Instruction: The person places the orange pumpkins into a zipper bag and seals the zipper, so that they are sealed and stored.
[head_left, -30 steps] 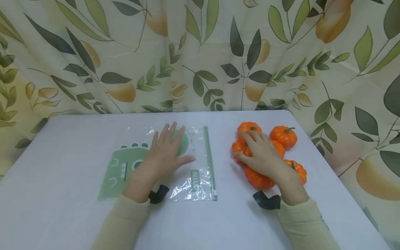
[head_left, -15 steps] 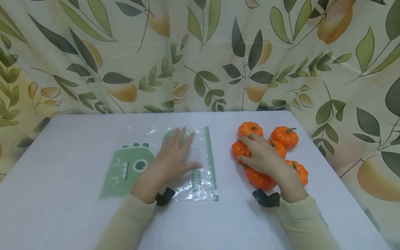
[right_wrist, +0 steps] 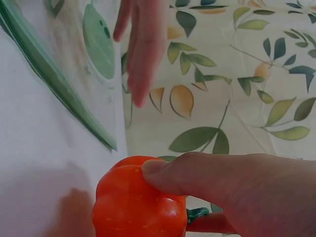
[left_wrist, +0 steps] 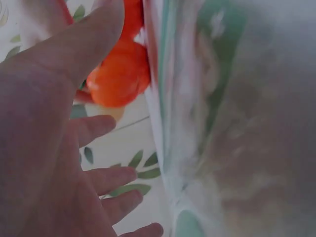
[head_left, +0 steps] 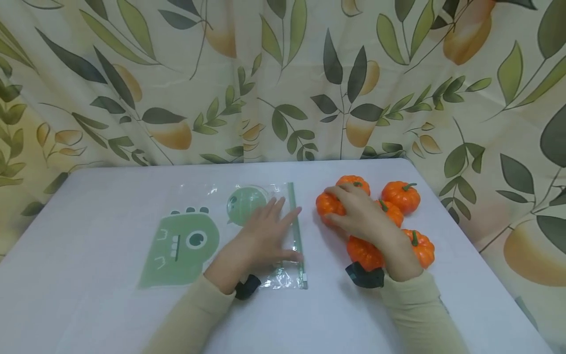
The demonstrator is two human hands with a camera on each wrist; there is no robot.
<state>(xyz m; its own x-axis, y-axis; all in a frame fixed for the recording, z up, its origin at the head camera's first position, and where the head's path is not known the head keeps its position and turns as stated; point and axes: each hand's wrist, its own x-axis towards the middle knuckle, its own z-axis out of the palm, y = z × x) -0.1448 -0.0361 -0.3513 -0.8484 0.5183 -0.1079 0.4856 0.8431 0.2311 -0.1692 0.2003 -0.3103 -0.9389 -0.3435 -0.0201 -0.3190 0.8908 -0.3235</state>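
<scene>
In the head view my right hand (head_left: 360, 214) grips a small orange pumpkin (head_left: 328, 207) at the left of a group of similar ones. The right wrist view shows my thumb pressed on that ribbed pumpkin (right_wrist: 138, 202), its green stem towards the palm. My left hand (head_left: 263, 238) is spread over the right part of a clear zip bag (head_left: 212, 194) lying flat, printed with green cartoon figures. Its fingers look apart from the bag in the left wrist view, where the left hand (left_wrist: 64, 143) holds nothing.
Several more orange pumpkins, such as the back right one (head_left: 401, 196), stand close around my right hand. The bag's green zip edge (head_left: 297, 226) faces them. A leaf-patterned curtain (head_left: 283, 83) hangs behind the white table (head_left: 79, 246).
My left hand has moved right and towards me across the bag, uncovering its round green print. My right hand has closed on the left pumpkin and shifted it left, away from the others.
</scene>
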